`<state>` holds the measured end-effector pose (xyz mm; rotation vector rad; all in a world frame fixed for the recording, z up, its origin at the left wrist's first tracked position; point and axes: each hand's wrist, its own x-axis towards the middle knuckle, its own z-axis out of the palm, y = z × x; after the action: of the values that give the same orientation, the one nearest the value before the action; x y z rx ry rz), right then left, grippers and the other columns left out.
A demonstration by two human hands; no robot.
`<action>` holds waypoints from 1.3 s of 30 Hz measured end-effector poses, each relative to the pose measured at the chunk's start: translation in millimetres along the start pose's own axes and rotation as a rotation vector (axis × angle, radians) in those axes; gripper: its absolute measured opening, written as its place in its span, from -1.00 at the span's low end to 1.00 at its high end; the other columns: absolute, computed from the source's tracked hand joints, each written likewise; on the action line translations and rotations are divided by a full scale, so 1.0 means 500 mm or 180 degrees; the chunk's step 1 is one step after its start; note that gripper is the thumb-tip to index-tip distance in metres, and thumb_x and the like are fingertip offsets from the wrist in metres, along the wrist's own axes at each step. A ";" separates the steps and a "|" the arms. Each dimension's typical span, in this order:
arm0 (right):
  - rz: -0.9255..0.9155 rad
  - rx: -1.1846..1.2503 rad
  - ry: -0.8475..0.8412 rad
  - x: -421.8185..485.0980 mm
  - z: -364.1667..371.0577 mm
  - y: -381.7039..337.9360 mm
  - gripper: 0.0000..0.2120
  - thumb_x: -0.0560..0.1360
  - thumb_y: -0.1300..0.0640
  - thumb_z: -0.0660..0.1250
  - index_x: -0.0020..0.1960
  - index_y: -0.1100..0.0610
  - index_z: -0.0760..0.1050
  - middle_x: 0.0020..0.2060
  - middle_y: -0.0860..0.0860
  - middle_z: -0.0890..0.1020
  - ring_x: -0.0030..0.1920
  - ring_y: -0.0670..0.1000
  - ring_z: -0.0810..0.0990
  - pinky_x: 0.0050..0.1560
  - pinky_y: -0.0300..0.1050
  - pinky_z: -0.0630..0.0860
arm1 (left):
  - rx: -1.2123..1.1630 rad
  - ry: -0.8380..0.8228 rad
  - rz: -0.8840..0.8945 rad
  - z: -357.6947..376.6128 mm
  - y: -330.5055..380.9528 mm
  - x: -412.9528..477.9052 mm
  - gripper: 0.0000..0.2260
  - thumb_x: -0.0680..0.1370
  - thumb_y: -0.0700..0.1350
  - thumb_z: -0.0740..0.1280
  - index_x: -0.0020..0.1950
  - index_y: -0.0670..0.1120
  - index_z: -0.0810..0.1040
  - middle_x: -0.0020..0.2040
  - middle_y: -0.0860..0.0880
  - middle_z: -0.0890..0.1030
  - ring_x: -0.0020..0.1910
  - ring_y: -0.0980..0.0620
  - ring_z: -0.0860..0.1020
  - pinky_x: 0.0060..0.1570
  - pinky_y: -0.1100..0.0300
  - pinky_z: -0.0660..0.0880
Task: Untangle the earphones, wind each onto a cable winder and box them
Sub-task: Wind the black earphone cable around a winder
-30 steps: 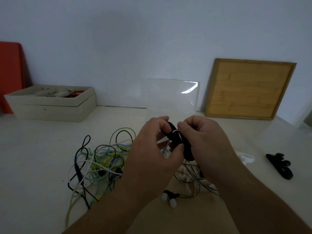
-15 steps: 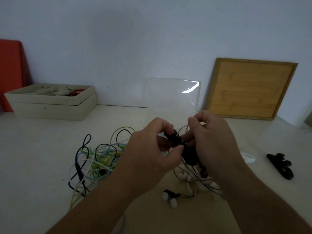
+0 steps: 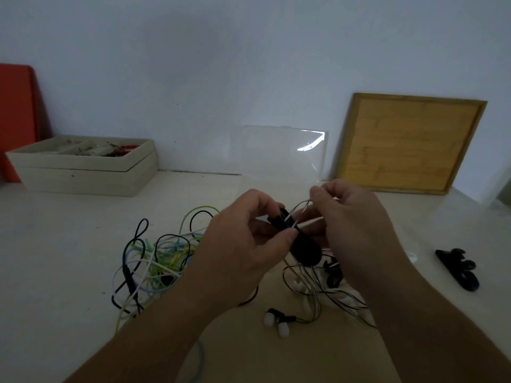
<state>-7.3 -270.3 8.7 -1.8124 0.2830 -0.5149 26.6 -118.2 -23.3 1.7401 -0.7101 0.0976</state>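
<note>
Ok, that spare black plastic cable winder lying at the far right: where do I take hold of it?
Probably across its narrow middle, from above: the black plastic cable winder lies flat and slanted, long and slim, with both long sides unobstructed.

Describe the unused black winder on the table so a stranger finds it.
Start at the square wooden board leaning at the right. Before it, on the pale table, lies the black plastic cable winder. Unlike the held black winder, it carries no cord.
</note>
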 end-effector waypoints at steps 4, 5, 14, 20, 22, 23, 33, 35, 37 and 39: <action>-0.0039 0.0328 0.0072 0.024 -0.068 -0.006 -0.82 0.57 0.08 0.32 -0.16 0.13 0.55 -0.54 -0.09 0.42 -0.54 -0.09 0.35 -0.53 -0.22 0.33 | 0.0056 0.0089 -0.0053 -0.030 0.001 0.010 -0.87 0.41 -0.04 0.39 -0.12 0.01 0.47 -0.02 0.11 0.71 -0.14 -0.01 0.71 -0.13 -0.14 0.63; 0.0008 0.0613 0.0113 0.032 -0.086 -0.007 -0.83 0.55 0.10 0.34 -0.19 0.13 0.53 -0.56 -0.11 0.37 -0.56 -0.11 0.28 -0.56 -0.25 0.26 | 0.0055 0.0103 -0.0064 -0.040 0.003 0.013 -0.87 0.42 -0.06 0.38 -0.11 -0.02 0.48 -0.03 0.08 0.71 -0.14 -0.01 0.71 -0.11 -0.13 0.63; 0.0126 0.2798 0.0274 0.100 -0.195 0.020 -0.87 0.54 0.16 0.23 -0.17 0.03 0.44 -0.53 -0.13 0.37 -0.58 -0.16 0.25 -0.60 -0.32 0.20 | -0.0124 -0.0085 -0.0187 -0.091 0.016 0.022 -0.93 0.52 -0.16 0.35 -0.08 -0.10 0.47 -0.04 -0.02 0.74 -0.10 -0.40 0.62 -0.05 -0.30 0.57; -0.0609 0.2966 0.0304 0.112 -0.213 0.032 -0.89 0.50 0.17 0.25 -0.16 -0.01 0.38 -0.46 -0.15 0.46 -0.53 -0.19 0.36 -0.52 -0.36 0.31 | 0.0291 -0.0581 -0.0132 -0.085 -0.003 0.019 -0.86 0.50 -0.27 0.42 -0.07 -0.10 0.48 0.07 0.03 0.69 -0.07 0.06 0.70 -0.10 0.08 0.67; -0.0729 0.2762 0.0327 0.118 -0.216 0.035 -0.85 0.61 0.16 0.18 -0.12 -0.01 0.39 -0.41 -0.15 0.51 -0.50 -0.20 0.39 -0.49 -0.38 0.32 | 0.0582 -0.0662 -0.0059 -0.082 -0.007 0.017 -0.82 0.48 -0.26 0.44 -0.08 -0.03 0.48 0.10 0.08 0.65 -0.04 0.14 0.67 -0.18 0.21 0.64; -0.0768 0.2685 0.0327 0.120 -0.218 0.037 -0.84 0.64 0.15 0.15 -0.10 -0.01 0.40 -0.39 -0.16 0.53 -0.49 -0.20 0.40 -0.48 -0.38 0.33 | 0.0723 -0.0669 -0.0013 -0.081 -0.008 0.017 -0.81 0.47 -0.23 0.44 -0.08 0.00 0.48 0.11 0.12 0.64 -0.02 0.18 0.66 -0.21 0.27 0.60; 0.0504 0.0014 0.1087 0.102 -0.206 0.043 -0.80 0.56 0.28 0.24 -0.20 0.09 0.51 -0.51 0.02 0.50 -0.60 -0.08 0.40 -0.53 -0.31 0.34 | 0.0453 -0.0493 -0.0052 -0.068 -0.004 0.013 -0.82 0.40 -0.12 0.46 -0.14 0.08 0.51 0.12 0.16 0.64 -0.04 0.12 0.68 -0.23 0.08 0.67; 0.0425 -0.1239 0.0687 0.086 -0.191 0.041 -0.86 0.55 0.28 0.30 -0.15 0.14 0.58 -0.40 0.10 0.58 -0.43 0.03 0.52 -0.31 -0.14 0.48 | 0.0435 -0.0402 -0.0049 -0.067 -0.002 0.014 -0.80 0.42 -0.20 0.48 -0.13 0.05 0.52 0.11 0.16 0.65 -0.06 0.15 0.68 -0.21 0.09 0.66; 0.0290 -0.2473 0.0112 0.071 -0.168 0.035 -0.90 0.57 0.15 0.32 -0.05 0.12 0.61 -0.30 0.04 0.63 -0.30 -0.01 0.56 -0.14 -0.07 0.49 | 0.0410 -0.0426 -0.0064 -0.065 0.000 0.013 -0.79 0.44 -0.26 0.48 -0.13 0.01 0.52 0.11 0.14 0.65 -0.06 0.14 0.69 -0.26 0.16 0.64; -0.0037 -0.2979 -0.0063 0.059 -0.143 0.025 -0.83 0.57 0.01 0.30 0.04 0.05 0.62 -0.20 -0.04 0.62 -0.22 -0.10 0.54 -0.09 -0.12 0.42 | 0.0337 -0.0485 -0.0105 -0.061 0.001 0.012 -0.80 0.43 -0.26 0.47 -0.12 0.00 0.52 0.12 0.12 0.65 -0.06 0.13 0.69 -0.30 0.22 0.60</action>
<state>-15.0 -347.6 19.4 -2.7199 0.5620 -0.3919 40.4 -93.2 -11.2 1.8743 -0.7991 -0.0208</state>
